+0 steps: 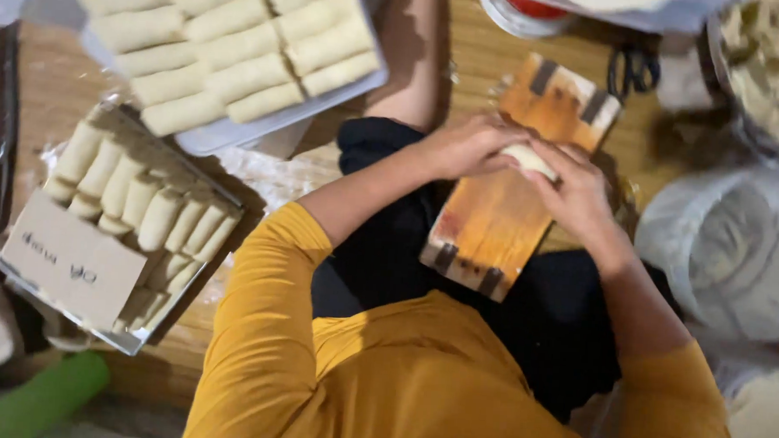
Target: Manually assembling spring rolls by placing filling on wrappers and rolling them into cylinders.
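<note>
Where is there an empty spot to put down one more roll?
The near end of the wooden board, below both hands, is bare. So is the floor strip left of the white tray. Both trays are packed with rolls, and bags crowd the other side.

Mustard-yellow top with sleeves pushed up to the elbows, bare forearms, black trousers on the lap

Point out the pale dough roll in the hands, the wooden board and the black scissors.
Pale dough roll point(530, 159), head view, exposed middle.
Wooden board point(486, 223), head view, bare centre.
Black scissors point(634, 70), head view, handle loops.
</note>
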